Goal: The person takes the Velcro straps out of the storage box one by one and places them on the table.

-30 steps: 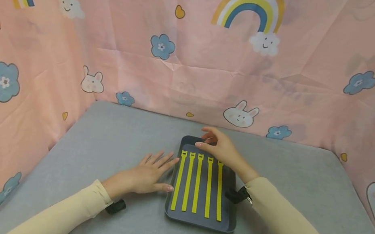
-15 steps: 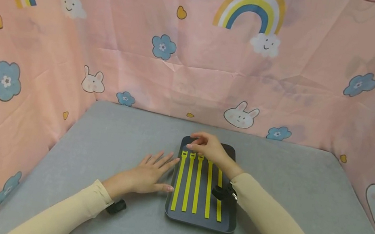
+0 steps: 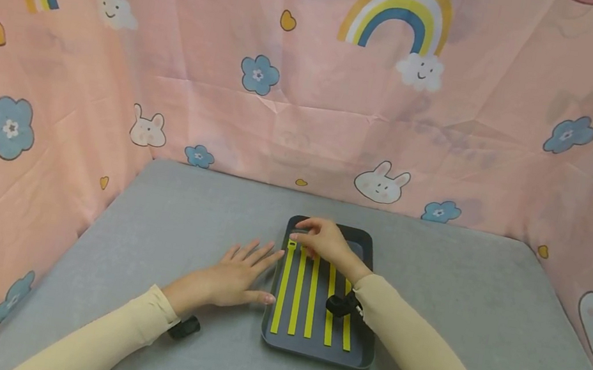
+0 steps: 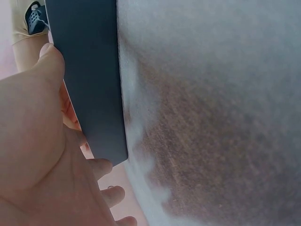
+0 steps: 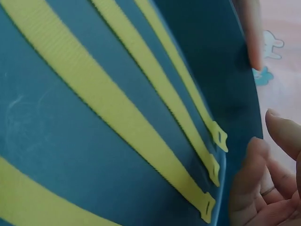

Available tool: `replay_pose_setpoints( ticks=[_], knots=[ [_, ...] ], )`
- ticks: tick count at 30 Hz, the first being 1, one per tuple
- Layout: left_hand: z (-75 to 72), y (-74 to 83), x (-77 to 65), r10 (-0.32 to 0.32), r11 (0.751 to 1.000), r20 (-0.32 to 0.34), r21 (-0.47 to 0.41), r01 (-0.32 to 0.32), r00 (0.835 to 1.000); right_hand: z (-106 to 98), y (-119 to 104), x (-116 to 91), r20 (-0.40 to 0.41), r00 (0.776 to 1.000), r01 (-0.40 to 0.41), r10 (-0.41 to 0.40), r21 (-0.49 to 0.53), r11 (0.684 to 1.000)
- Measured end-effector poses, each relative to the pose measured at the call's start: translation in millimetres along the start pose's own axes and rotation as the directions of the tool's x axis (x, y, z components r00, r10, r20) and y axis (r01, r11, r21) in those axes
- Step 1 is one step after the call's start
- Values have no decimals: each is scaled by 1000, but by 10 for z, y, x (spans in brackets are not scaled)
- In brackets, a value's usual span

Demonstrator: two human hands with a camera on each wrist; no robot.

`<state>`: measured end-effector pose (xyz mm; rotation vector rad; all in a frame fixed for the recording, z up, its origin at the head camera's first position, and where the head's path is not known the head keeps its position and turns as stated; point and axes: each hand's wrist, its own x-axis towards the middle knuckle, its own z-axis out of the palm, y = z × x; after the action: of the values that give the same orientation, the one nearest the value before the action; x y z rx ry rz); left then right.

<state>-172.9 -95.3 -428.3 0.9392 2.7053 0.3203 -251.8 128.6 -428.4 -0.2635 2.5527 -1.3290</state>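
A dark grey tray (image 3: pixel 364 346) lies on the table with several yellow hook-and-loop cable ties (image 3: pixel 282 293) side by side in it, slotted heads at the far end. My left hand (image 3: pixel 235 279) is at the tray's left side, fingers spread; in the left wrist view its thumb and fingers lie along the tray's outer wall (image 4: pixel 94 80). My right hand (image 3: pixel 324 241) hovers over the far end by the leftmost tie's head, its fingers loosely bent. In the right wrist view those fingers (image 5: pixel 247 174) are beside the tie heads (image 5: pixel 219 136) and hold nothing.
The grey table (image 3: pixel 182 206) extends around the tray. A pink patterned cloth (image 3: pixel 307 115) hangs behind it and on both sides. A black wrist camera (image 3: pixel 340 306) on the right arm hangs over the ties, and another black camera (image 3: pixel 185 327) sits under the left wrist.
My right hand has moved left and a little toward the near side, over the tie heads, its thumb and fingertips drawing closer together. The left hand, tray and ties have stayed put.
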Motion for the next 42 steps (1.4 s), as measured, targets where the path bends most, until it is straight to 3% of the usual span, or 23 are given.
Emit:
replay_pose_setpoints(
  ticks=[12,42],
  knots=[
    [-5,-6,-16,-3,1000,2,-11,3,1000,91,16,5,-7,1000,-31,31,-85,996],
    [37,-27,4,-7,1000,-9,-13,7,1000,208,90,53,-60,996,45,-62,-250,967]
  ],
)
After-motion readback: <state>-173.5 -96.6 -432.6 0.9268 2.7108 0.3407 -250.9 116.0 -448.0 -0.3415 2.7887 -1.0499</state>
